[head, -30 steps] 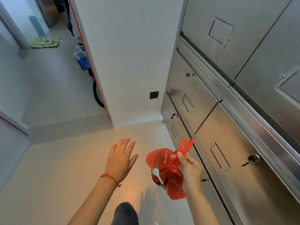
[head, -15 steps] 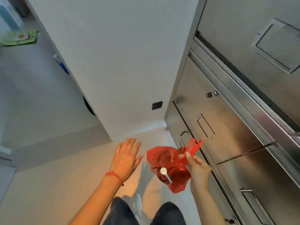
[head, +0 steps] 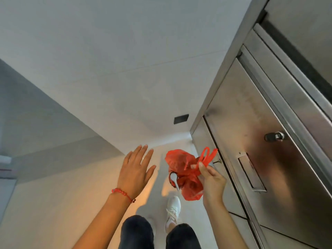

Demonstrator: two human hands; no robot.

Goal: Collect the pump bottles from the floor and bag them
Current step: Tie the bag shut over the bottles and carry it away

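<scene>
A red plastic bag [head: 183, 168] hangs in the air at lower centre, bulging with something inside. A white pump nozzle [head: 175, 180] sticks out through its left side; the bottle's body is hidden by the plastic. My right hand [head: 212, 178] pinches the bag's two looped handles, which stand up above my fingers. My left hand [head: 135, 169] is held out flat to the left of the bag, fingers spread, holding nothing and not touching the bag. A red string bracelet circles that wrist. No loose bottle shows on the floor.
Stainless steel cabinets [head: 269, 150] with recessed handles and locks run close along my right. A white wall [head: 125, 69] with a small black plate [head: 181, 119] stands straight ahead. Pale floor [head: 53, 203] lies below, with my legs and a white shoe [head: 173, 209].
The view has swung closer to the wall and cabinets, and the hallway on the left has dropped out of sight. Both hands and the bag keep the same pose; my legs now show.
</scene>
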